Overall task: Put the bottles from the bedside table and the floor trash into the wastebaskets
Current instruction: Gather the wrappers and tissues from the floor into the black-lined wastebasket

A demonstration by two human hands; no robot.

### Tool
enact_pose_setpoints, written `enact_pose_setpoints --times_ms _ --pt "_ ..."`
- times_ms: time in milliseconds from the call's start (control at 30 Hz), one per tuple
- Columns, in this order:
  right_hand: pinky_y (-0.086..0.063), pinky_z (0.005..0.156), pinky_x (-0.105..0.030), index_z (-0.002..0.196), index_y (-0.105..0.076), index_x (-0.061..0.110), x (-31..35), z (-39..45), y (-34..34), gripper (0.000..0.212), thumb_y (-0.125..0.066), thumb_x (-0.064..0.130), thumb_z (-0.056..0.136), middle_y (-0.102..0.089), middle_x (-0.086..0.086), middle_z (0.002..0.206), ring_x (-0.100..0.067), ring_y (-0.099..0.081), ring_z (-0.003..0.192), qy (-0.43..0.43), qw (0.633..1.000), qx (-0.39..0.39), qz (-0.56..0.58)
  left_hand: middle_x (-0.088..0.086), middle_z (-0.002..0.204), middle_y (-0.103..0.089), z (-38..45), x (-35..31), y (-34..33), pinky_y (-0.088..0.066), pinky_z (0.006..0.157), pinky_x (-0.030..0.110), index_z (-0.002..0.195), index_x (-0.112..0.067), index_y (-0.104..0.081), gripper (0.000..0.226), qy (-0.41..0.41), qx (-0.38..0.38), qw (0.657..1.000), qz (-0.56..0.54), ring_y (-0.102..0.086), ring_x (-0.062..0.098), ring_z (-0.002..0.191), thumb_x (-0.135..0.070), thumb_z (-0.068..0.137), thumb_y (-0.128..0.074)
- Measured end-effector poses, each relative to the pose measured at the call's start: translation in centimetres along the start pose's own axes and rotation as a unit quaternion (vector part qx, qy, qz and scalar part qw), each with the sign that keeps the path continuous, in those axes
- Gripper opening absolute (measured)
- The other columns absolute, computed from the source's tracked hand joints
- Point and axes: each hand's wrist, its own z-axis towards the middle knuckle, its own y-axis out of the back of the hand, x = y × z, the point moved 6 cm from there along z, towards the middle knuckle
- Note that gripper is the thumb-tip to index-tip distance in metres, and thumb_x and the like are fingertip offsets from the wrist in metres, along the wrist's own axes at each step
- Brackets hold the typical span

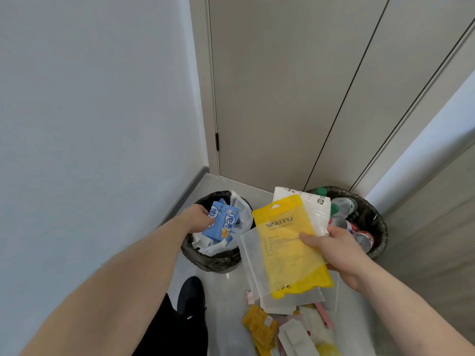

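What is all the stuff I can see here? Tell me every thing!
Wastebaskets: two, dark. The left wastebasket has a white liner; the right wastebasket stands by the door.
Bottles: several, clear with green caps or red labels, inside the right wastebasket.
Blue packets: a few, over the left wastebasket.
Yellow pouch: one, held up between the wastebaskets.
Clear and white bags: several, stacked with the yellow pouch.
Floor trash: a pile, yellow, pink and white, bottom of the view.
Door: one, beige, behind.
Shoe: one, black.
Left hand: grip on the blue packets.
Right hand: grip on the yellow pouch and bags.
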Motion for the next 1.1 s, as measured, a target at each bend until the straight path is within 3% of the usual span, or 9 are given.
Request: enact_pose_setpoints --times_ms 67,167,367,533,667,767,867,1000,1100 --pt "-0.062 0.085 -0.048 0.110 -0.071 0.017 0.2 0.2 -0.5 0.021 -0.077 0.020 0.090 -0.080 -0.003 0.097 -0.027 -0.077 0.090 -0.003 1.000 0.001 0.001 0.006 0.090 -0.064 -0.1 0.1 0.5 -0.046 0.076 0.029 0.094 -0.017 -0.062 0.012 -0.005 -0.012 1.000 0.008 -0.060 0.022 0.082 -0.029 0.095 -0.065" --pt "-0.063 0.080 -0.045 0.113 -0.070 0.013 0.9 0.6 -1.6 0.023 -0.076 0.017 0.091 -0.080 -0.005 0.099 -0.027 -0.077 0.089 0.007 1.000 -0.002 0.022 0.007 0.120 -0.068 -0.3 0.6 1.1 -0.051 0.096 0.031 0.121 -0.015 -0.066 0.029 0.006 -0.026 1.000 0.007 -0.063 0.025 0.113 -0.029 0.095 -0.063" --pt "-0.060 0.089 -0.055 0.115 -0.069 0.016 2.9 2.6 -5.1 0.023 -0.075 0.015 0.092 -0.079 -0.006 0.107 -0.030 -0.076 0.097 0.029 0.993 -0.003 0.116 0.008 0.127 -0.066 -0.2 2.5 2.5 -0.052 0.099 0.034 0.123 -0.019 -0.068 0.028 0.025 -0.070 0.996 -0.056 -0.062 0.026 0.114 -0.022 0.097 -0.059" --pt "-0.061 0.089 -0.048 0.116 -0.067 0.017 4.5 5.1 -8.5 0.022 -0.071 0.015 0.095 -0.079 -0.002 0.107 -0.026 -0.076 0.098 0.035 0.977 0.007 0.212 0.008 0.125 -0.067 0.1 3.8 3.7 -0.051 0.090 0.029 0.118 -0.018 -0.070 0.028 0.033 -0.112 0.987 -0.110 -0.062 0.025 0.113 -0.015 0.094 -0.056" --pt "-0.060 0.090 -0.047 0.120 -0.064 0.016 2.9 8.6 -11.8 0.026 -0.072 0.016 0.095 -0.077 -0.005 0.111 -0.026 -0.075 0.098 -0.013 0.969 0.010 0.248 0.009 0.121 -0.068 0.1 4.4 4.6 -0.051 0.090 0.031 0.115 -0.016 -0.072 0.031 0.038 -0.141 0.981 -0.126 -0.061 0.026 0.110 -0.009 0.094 -0.051" --pt "-0.059 0.092 -0.047 0.107 -0.063 0.018 0.0 11.4 -14.2 0.013 -0.069 0.014 0.097 -0.075 -0.007 0.110 -0.027 -0.072 0.096 -0.062 0.974 -0.002 0.217 0.008 0.121 -0.069 0.2 4.9 5.1 -0.052 0.101 0.036 0.114 -0.016 -0.072 0.037 0.041 -0.164 0.977 -0.129 -0.062 0.028 0.114 -0.005 0.089 -0.047" --pt "-0.060 0.085 -0.047 0.096 -0.062 0.017 -3.7 14.0 -16.1 0.010 -0.070 0.012 0.095 -0.073 -0.010 0.109 -0.029 -0.071 0.093 -0.113 0.982 -0.018 0.151 0.006 0.116 -0.069 0.8 5.3 4.8 -0.052 0.094 0.032 0.109 -0.017 -0.071 0.035 0.044 -0.166 0.978 -0.121 -0.062 0.025 0.106 -0.005 0.088 -0.046" --pt "-0.062 0.073 -0.041 0.103 -0.062 0.015 -7.1 15.6 -17.6 0.019 -0.072 0.016 0.087 -0.071 -0.011 0.111 -0.032 -0.068 0.093 -0.170 0.984 -0.008 0.046 0.002 0.113 -0.066 1.5 5.1 4.0 -0.048 0.082 0.029 0.112 -0.020 -0.069 0.035 0.036 -0.134 0.985 -0.105 -0.059 0.021 0.100 -0.006 0.088 -0.047" --pt "-0.064 0.075 -0.051 0.111 -0.061 0.014 -7.8 16.2 -18.0 0.034 -0.066 0.021 0.078 -0.071 -0.009 0.107 -0.036 -0.071 0.094 -0.152 0.987 -0.011 -0.054 0.002 0.117 -0.065 1.8 4.6 3.4 -0.051 0.085 0.030 0.116 -0.021 -0.069 0.038 0.018 -0.103 0.990 -0.095 -0.061 0.023 0.106 -0.007 0.089 -0.047"
